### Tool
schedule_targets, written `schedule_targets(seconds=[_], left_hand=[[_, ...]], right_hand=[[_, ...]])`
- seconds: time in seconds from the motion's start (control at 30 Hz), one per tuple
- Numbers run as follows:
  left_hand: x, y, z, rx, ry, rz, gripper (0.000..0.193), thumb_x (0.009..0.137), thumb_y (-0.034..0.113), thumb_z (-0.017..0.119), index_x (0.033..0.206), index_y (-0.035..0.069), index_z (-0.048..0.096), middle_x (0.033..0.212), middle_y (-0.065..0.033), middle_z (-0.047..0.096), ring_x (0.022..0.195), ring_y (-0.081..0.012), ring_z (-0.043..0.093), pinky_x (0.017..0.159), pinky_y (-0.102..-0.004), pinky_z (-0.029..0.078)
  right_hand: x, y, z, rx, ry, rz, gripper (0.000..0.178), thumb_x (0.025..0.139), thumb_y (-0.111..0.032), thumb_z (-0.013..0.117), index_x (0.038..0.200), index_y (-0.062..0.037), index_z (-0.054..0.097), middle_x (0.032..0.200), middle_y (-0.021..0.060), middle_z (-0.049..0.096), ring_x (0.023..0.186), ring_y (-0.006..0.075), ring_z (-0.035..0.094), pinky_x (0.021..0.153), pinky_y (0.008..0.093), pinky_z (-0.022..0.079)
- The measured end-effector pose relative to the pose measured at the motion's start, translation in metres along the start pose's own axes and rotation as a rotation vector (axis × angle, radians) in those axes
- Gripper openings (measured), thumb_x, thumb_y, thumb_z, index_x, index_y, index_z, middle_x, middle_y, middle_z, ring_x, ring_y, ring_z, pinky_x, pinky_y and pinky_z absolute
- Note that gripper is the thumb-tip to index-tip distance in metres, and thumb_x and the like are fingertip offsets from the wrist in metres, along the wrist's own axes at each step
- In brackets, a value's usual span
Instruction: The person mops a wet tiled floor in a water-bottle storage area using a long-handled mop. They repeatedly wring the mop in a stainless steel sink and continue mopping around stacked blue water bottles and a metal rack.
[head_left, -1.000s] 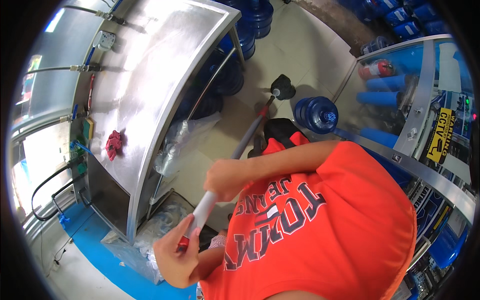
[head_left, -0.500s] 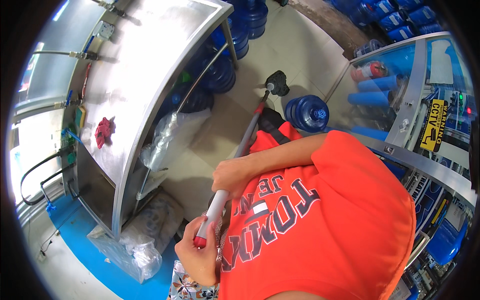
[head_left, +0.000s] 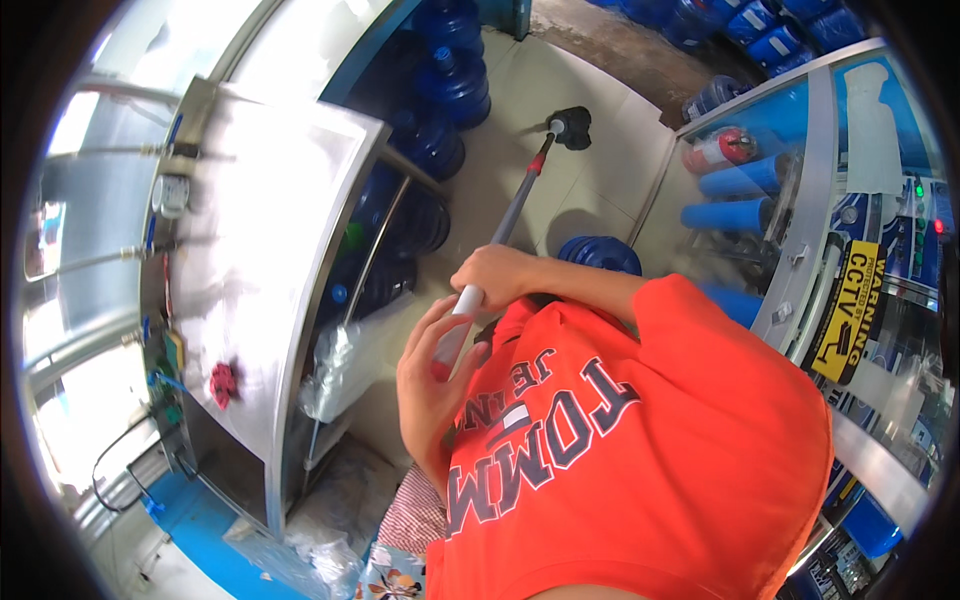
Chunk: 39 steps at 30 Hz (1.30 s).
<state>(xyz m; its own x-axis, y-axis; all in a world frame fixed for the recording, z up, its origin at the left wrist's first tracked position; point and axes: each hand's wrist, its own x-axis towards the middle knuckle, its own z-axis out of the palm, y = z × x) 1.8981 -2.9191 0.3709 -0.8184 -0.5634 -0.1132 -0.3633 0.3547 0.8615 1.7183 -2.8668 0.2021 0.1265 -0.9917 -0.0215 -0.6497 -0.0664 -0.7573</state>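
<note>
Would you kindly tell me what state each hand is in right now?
Right hand: closed, holding the long, straight grey pole.
Left hand: loosely curved at the pole's red end; whether it grips cannot be told.

I see the right hand [head_left: 496,275] of a person in an orange-red shirt [head_left: 650,430] wrapped round the shaft of a long-handled tool [head_left: 515,208], the left hand [head_left: 425,375] curved loosely about its red near end. Its dark head [head_left: 573,128] reaches over the pale floor [head_left: 605,180]. A crumpled red cloth [head_left: 223,384] lies on the metal worktop [head_left: 255,200], blue bottles [head_left: 455,88] nearby.
</note>
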Motion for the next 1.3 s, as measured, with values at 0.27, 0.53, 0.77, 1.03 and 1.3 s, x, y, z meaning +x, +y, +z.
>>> schedule_targets(seconds=[0.27, 0.53, 0.77, 1.03, 1.3], left_hand=[[0.172, 0.052, 0.086, -0.099, -0.264, 0.321, 0.012, 0.084, -0.004, 0.069, 0.095, 0.0, 0.07, 0.088, -0.0061, 0.073, 0.07, -0.0123, 0.063, 0.061, -0.0241, 0.046], [0.352, 0.123, 0.132, -0.529, -0.349, 0.62, 0.006, 0.084, -0.004, 0.063, 0.088, -0.005, 0.068, 0.083, -0.0157, 0.072, 0.064, -0.0161, 0.068, 0.062, -0.026, 0.055], [0.524, 0.238, 0.211, -0.743, -0.862, 0.986, 0.032, 0.078, 0.012, 0.08, 0.107, 0.006, 0.068, 0.101, -0.0123, 0.07, 0.088, -0.0267, 0.068, 0.079, -0.0385, 0.052], [0.698, 0.226, 0.386, -0.476, -0.954, 0.745, 0.065, 0.078, 0.017, 0.081, 0.134, 0.003, 0.05, 0.13, -0.0192, 0.054, 0.127, -0.0344, 0.05, 0.108, -0.0417, 0.039], [0.795, 0.16, 0.555, 0.074, -1.129, 0.797, 0.069, 0.078, 0.017, 0.079, 0.137, 0.007, 0.045, 0.128, -0.0193, 0.057, 0.122, -0.0391, 0.053, 0.101, -0.0438, 0.044]], right_hand=[[-0.038, 0.126, -0.123, -0.043, 0.511, 0.049, 0.013, 0.074, -0.011, 0.07, 0.071, -0.0092, 0.057, 0.069, 0.0075, 0.061, 0.072, 0.0317, 0.06, 0.072, 0.043, 0.047], [-0.04, 0.219, -0.271, -0.024, 0.731, 0.133, 0.012, 0.073, -0.008, 0.069, 0.073, -0.008, 0.057, 0.069, 0.0073, 0.06, 0.072, 0.0302, 0.06, 0.071, 0.0407, 0.047], [-0.079, 0.278, -0.41, -0.023, 1.167, 0.291, 0.018, 0.074, -0.01, 0.071, 0.073, -0.006, 0.053, 0.066, 0.0086, 0.057, 0.065, 0.0318, 0.058, 0.065, 0.0405, 0.046], [-0.185, 0.35, -0.484, 0.327, 1.912, 0.058, 0.021, 0.085, -0.004, 0.066, 0.078, -0.0035, 0.046, 0.066, 0.0067, 0.051, 0.061, 0.0173, 0.051, 0.058, 0.0341, 0.043], [-0.216, 0.394, -0.557, 0.467, 2.165, 0.107, 0.029, 0.083, -0.004, 0.068, 0.069, -0.0057, 0.043, 0.066, -0.0003, 0.046, 0.063, 0.0096, 0.043, 0.057, 0.0274, 0.036]])
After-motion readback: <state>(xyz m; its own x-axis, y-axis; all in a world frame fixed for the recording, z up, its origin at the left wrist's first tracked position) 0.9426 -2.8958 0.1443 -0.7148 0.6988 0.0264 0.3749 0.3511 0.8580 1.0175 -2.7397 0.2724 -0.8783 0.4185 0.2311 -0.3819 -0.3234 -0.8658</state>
